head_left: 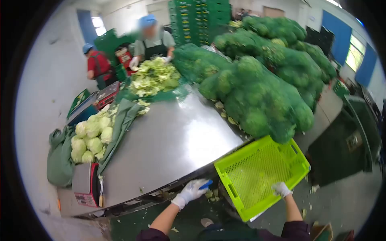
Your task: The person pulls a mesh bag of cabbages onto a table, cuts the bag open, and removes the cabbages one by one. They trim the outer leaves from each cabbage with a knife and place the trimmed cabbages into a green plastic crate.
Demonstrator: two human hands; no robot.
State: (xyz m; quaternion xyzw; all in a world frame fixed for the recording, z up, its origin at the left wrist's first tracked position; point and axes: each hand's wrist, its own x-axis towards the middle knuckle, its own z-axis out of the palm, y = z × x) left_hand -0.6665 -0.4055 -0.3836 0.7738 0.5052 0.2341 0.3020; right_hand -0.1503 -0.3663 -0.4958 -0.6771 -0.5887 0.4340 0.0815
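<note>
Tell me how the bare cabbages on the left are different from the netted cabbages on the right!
The bare cabbages look pale and yellowish, but the netted cabbages look much darker green.
The bare cabbages sit uncovered, while the netted cabbages are bundled inside green mesh.
The bare cabbages lie near a red scale; the netted cabbages bulge beside the bright green crate.
Both are roundish and piled up.
</note>
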